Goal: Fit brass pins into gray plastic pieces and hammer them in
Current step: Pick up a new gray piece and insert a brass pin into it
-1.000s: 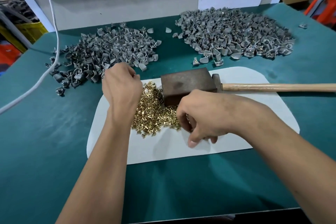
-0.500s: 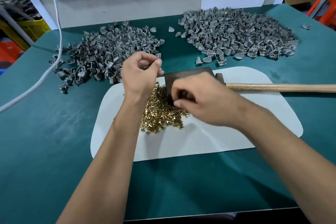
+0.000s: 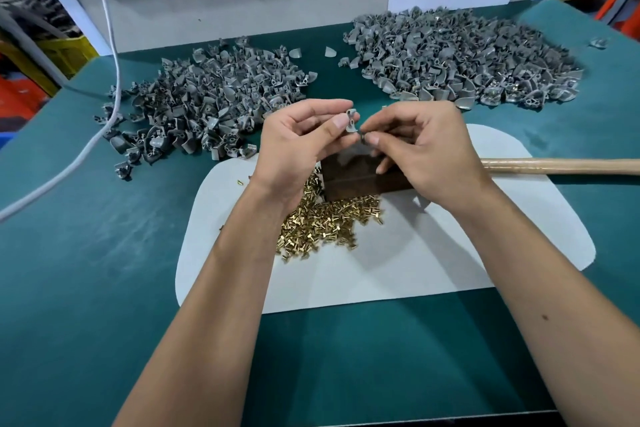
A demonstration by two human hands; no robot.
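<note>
Head view is showing the left hand point(image 3: 298, 146) pinching a small gray plastic piece point(image 3: 351, 120) between thumb and fingertips, while the right hand point(image 3: 420, 149) is meeting it, thumb and forefinger closed on something too small to make out. Both hands are hovering above the dark hammer head point(image 3: 360, 177), whose wooden handle point(image 3: 561, 166) is lying across the white mat point(image 3: 415, 263). Loose brass pins point(image 3: 325, 225) are lying heaped on the mat beside the hammer head, and two piles of gray pieces, left point(image 3: 207, 104) and right point(image 3: 460, 59), are sitting farther back on the green table point(image 3: 86, 270).
</note>
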